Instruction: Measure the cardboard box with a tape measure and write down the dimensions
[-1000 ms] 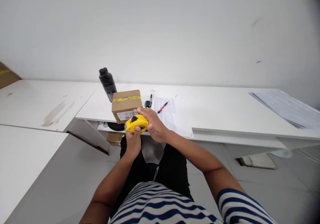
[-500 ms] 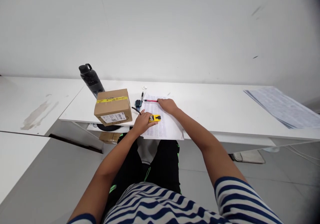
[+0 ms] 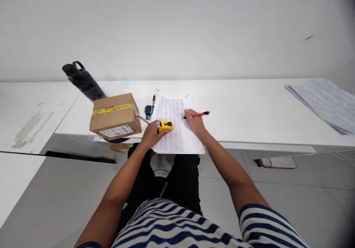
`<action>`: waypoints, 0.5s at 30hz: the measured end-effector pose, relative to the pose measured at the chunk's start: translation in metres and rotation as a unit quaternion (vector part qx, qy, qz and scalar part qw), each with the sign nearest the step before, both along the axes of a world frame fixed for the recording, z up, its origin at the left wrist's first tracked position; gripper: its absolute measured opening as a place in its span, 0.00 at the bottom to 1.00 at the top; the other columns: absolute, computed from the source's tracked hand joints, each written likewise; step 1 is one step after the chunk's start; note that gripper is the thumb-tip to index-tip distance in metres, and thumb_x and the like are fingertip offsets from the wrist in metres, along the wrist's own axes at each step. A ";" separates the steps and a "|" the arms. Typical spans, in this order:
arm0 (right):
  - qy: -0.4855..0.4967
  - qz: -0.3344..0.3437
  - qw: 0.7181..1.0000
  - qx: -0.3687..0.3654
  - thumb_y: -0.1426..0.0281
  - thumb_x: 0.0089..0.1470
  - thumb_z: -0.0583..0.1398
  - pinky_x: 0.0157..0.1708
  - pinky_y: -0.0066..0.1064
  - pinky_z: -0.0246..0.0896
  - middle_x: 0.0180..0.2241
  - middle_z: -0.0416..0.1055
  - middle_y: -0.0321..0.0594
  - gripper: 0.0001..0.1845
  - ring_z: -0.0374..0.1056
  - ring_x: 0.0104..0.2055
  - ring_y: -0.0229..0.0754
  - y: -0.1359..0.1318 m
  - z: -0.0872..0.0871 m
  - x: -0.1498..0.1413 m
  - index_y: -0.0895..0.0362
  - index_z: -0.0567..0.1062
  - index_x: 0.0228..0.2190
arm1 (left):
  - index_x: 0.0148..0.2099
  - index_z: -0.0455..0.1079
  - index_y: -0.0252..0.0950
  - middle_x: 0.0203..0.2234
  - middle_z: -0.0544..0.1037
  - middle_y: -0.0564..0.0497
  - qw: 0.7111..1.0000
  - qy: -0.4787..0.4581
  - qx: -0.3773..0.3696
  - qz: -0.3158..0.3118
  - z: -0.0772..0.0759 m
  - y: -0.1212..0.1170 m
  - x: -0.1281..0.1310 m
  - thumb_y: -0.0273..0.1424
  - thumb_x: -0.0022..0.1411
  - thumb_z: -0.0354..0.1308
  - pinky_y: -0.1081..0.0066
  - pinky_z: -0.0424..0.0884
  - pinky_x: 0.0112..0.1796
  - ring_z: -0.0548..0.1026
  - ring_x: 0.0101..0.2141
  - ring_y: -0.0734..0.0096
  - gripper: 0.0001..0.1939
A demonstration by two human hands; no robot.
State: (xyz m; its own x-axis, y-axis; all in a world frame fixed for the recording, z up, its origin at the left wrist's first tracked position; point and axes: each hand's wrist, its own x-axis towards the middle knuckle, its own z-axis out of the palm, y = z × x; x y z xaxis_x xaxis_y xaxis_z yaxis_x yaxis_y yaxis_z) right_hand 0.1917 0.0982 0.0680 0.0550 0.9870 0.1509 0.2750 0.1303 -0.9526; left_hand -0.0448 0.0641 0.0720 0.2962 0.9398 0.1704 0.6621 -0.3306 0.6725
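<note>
My left hand (image 3: 151,134) is closed around a yellow tape measure (image 3: 165,126), resting over the left side of the written sheets. In my right hand (image 3: 194,122) is a red pen (image 3: 200,114), its black tip pointing left at the paper. The sheets of paper (image 3: 173,111) are stacked on the table in front of me, covered with dense handwriting in columns on the left part. A thin dark cord (image 3: 143,119) runs from near the carton to my left hand; what it belongs to is unclear.
To the left sits a taped cardboard box (image 3: 112,118), with a dark water bottle (image 3: 85,82) behind it. A smartwatch (image 3: 148,110) and a black pen (image 3: 153,100) lie beside the sheets. More written papers (image 3: 324,102) lie at the table's far right.
My right hand has turned the pen, which now slants across the hand with its tip on the paper's side. The hand has come slightly lower. The tape measure stays in my left hand.
</note>
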 end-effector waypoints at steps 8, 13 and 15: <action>-0.054 -0.025 0.998 -0.005 0.59 0.55 0.58 0.29 0.32 0.51 0.18 0.57 0.31 0.21 0.55 0.25 0.37 0.003 -0.001 0.001 0.53 0.58 0.16 | 0.45 0.68 0.36 0.39 0.77 0.46 1.000 0.015 0.004 0.008 0.004 0.000 0.002 0.49 0.61 0.59 0.62 0.70 0.40 0.76 0.41 0.58 0.21; -0.054 0.002 0.999 -0.008 0.59 0.55 0.58 0.28 0.32 0.49 0.17 0.54 0.30 0.21 0.53 0.24 0.36 0.005 -0.003 0.002 0.53 0.59 0.16 | 0.45 0.68 0.36 0.39 0.78 0.46 1.000 0.016 0.005 0.012 0.005 0.000 0.003 0.50 0.60 0.60 0.62 0.70 0.40 0.76 0.41 0.58 0.22; -0.050 -0.005 0.999 -0.006 0.59 0.54 0.57 0.28 0.32 0.50 0.17 0.54 0.30 0.21 0.53 0.24 0.37 0.005 -0.003 0.002 0.52 0.59 0.16 | 0.47 0.68 0.36 0.40 0.78 0.46 1.000 0.014 -0.002 0.021 0.005 -0.001 0.004 0.50 0.60 0.60 0.62 0.71 0.40 0.76 0.41 0.58 0.24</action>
